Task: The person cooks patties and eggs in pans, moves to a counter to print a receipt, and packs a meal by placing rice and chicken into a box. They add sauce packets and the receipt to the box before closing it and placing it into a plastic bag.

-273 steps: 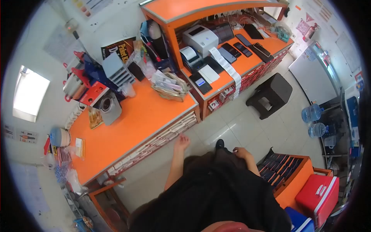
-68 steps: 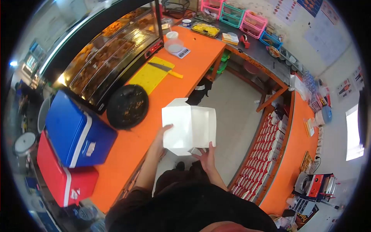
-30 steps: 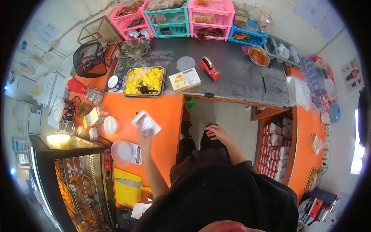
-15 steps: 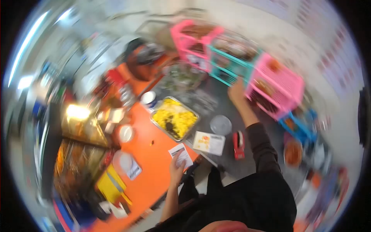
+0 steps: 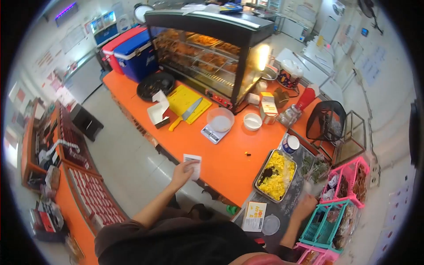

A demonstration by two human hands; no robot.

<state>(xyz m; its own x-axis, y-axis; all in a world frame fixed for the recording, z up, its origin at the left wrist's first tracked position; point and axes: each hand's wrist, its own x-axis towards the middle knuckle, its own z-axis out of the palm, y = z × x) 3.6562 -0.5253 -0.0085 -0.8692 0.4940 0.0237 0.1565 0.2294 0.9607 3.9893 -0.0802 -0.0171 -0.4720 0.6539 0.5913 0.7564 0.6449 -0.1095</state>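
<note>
Top (image 5: 176, 243): black, one, on my remote view behind both grips. Left sleeve (image 5: 121, 234): dark brown, loose, ending near the elbow, well behind the left hand (image 5: 182, 173). Right sleeve (image 5: 285, 252): dark, partly visible, behind the right hand (image 5: 305, 206). Trousers (image 5: 170, 215): dark, beneath the left grip.

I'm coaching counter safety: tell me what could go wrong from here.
The knife has its handle off the yellow board, toward the edge of the counter; a passing sleeve might catch it. The open box sits near that edge and could be knocked off. The left hand holds a paper loosely enough, perhaps, to drop.
</note>
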